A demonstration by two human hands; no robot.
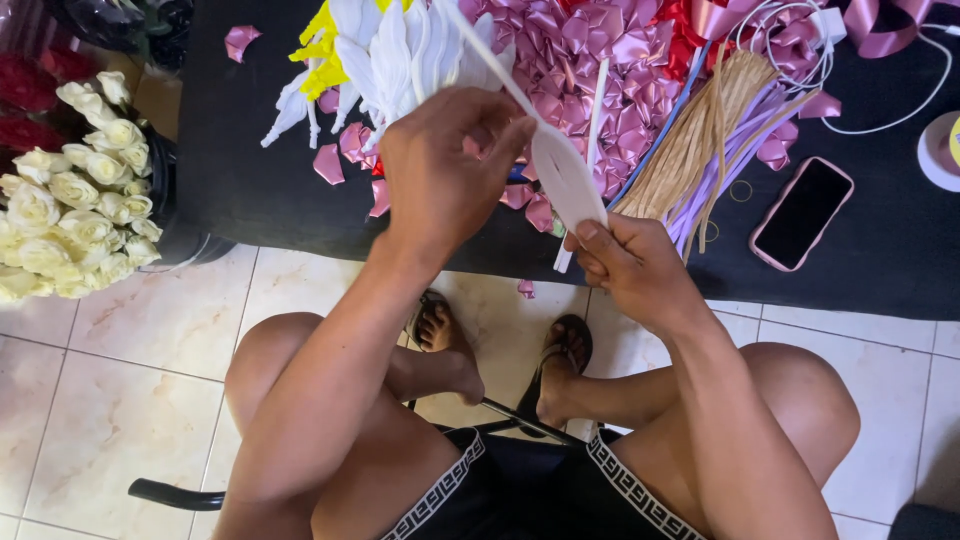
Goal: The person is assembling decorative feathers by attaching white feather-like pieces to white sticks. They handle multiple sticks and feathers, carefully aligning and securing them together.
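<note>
Head view: both hands' fingers pinched on smooth white leaf-shaped ribbon

white ribbon strip: satin-like, smooth, soft sheen, pinched between left hand and right hand
pink bows: shiny foil-like ribbon, creased and glinting
raffia bundle: straw-coloured, matt, fibrous (looks dry and rough)
table cover: black cloth, matt
phone: glossy dark glass, pink case that looks like smooth plastic
floor tiles: pale glazed ceramic, faint shine
white roses: soft, matt petals (real or artificial, cannot tell)
</note>
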